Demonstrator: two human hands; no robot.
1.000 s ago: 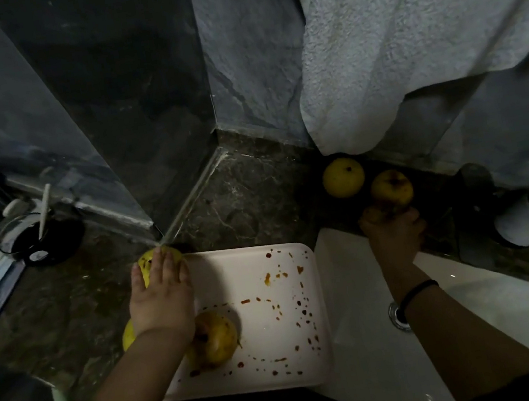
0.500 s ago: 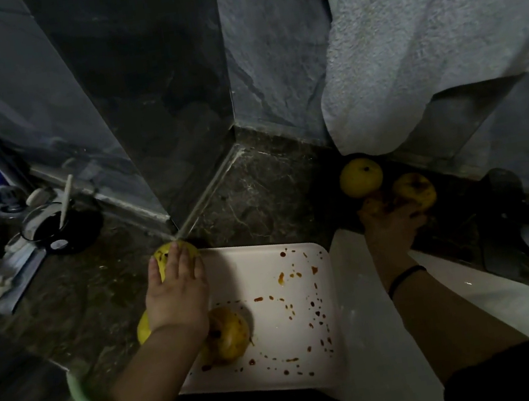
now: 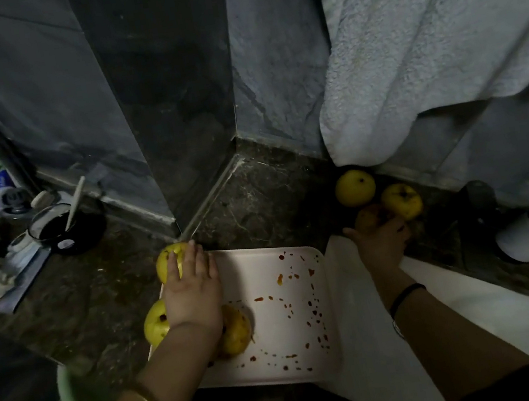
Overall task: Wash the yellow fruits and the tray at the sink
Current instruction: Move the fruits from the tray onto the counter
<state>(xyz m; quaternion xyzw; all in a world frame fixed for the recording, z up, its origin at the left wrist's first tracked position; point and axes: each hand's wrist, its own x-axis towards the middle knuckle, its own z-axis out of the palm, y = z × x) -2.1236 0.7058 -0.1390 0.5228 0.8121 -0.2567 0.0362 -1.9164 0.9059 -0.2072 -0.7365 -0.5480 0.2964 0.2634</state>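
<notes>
Resting flat, the left hand [image 3: 192,288] has straight fingers [image 3: 198,261], tips touching the corner fruit [image 3: 169,262]; a second fruit [image 3: 154,323] sits left of its wrist, a browner fruit [image 3: 237,333] right of it on the stained tray [image 3: 292,317]. At the far rim of the sink [image 3: 359,306], the right hand [image 3: 382,244] curls round a dull fruit [image 3: 369,216], a pair of yellow fruits [image 3: 354,187] just beyond its fingertips. Sensible play: settle it snug against that pair on the desk [image 3: 256,201] so nothing rolls.

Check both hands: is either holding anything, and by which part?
Right hand grips the orange-yellow round fruit by its near side. Left hand lies flat over yellow fruits at the white tray, holding nothing.
</notes>
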